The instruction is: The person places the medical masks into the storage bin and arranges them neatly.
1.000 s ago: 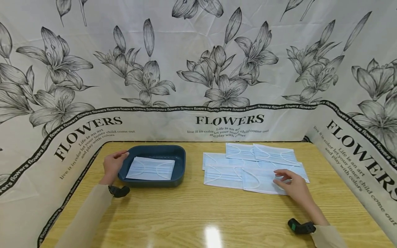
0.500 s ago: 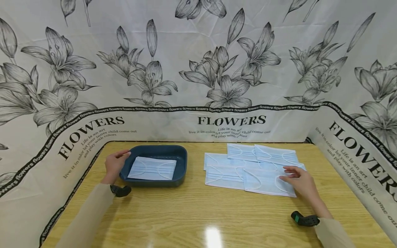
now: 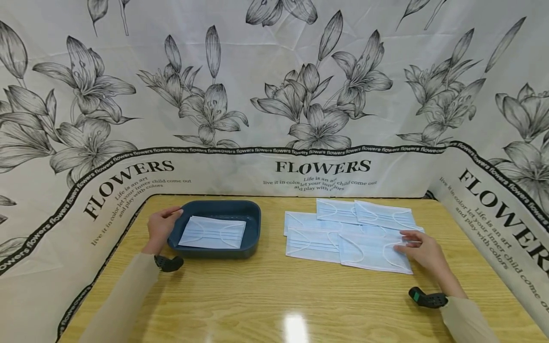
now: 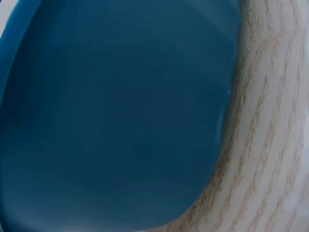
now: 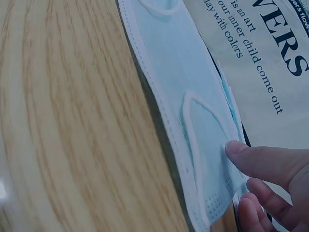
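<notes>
At the left, a dark blue tray [image 3: 249, 251] holds a small stack of pale blue face masks [image 3: 212, 233]. My left hand [image 3: 162, 228] grips the tray's left rim between thumb and fingers. The left wrist view shows the blue tray [image 4: 120, 111] close up, without the hand. To the right lie several overlapping face masks [image 3: 309, 243], ear loops upward. My right hand [image 3: 424, 252] is at the right end of the front face mask [image 3: 369, 250]. In the right wrist view the thumb [image 5: 236, 147] lies on that mask's edge and curled fingers [image 5: 256, 208] tuck at its end, pinching it.
The wooden table [image 3: 257, 295] stretches in front of the tray and masks. A flower-printed cloth [image 3: 223, 171] rises along the back and both sides, close behind the tray and the rear masks.
My right hand has slid rightward over the front face mask to its right end. The left hand stays on the tray rim, and the masks keep their places.
</notes>
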A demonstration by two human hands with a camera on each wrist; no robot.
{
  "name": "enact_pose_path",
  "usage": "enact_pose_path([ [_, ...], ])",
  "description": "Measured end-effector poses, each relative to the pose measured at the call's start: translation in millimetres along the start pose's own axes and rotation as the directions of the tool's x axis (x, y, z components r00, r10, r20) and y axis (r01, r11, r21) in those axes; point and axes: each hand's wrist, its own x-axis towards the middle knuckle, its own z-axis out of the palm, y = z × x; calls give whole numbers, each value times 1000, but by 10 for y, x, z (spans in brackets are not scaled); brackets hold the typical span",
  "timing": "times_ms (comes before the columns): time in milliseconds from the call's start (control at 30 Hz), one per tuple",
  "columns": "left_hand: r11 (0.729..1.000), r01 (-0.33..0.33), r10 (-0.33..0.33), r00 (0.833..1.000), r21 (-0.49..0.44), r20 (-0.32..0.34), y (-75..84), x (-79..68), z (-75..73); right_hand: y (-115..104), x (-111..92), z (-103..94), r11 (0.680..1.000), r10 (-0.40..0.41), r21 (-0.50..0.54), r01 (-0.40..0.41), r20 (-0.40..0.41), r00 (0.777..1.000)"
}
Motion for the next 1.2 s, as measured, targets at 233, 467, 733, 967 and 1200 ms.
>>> enact_pose_path([
  [233, 1000, 18, -18, 1000, 1, 5, 18, 6, 0, 32, 10, 14, 1000, -4, -3, 4, 8, 1000],
  [467, 1000, 23, -23, 1000, 0, 5, 18, 8, -5, 26, 21, 4, 1000, -12, -5, 12, 10, 1000],
  [733, 1000, 14, -14, 1000, 10, -10, 16, 3, -4, 26, 40, 16, 998, -12, -60, 11, -4, 1000],
  [967, 1000, 16, -16, 1000, 7, -5, 25, -6, -8, -31, 38, -7, 995, 12, -101, -10, 22, 1000],
  [1200, 1000, 26, -26, 1000, -6, -10, 10, 6, -2, -63, 44, -32, 995, 16, -97, -12, 39, 999],
])
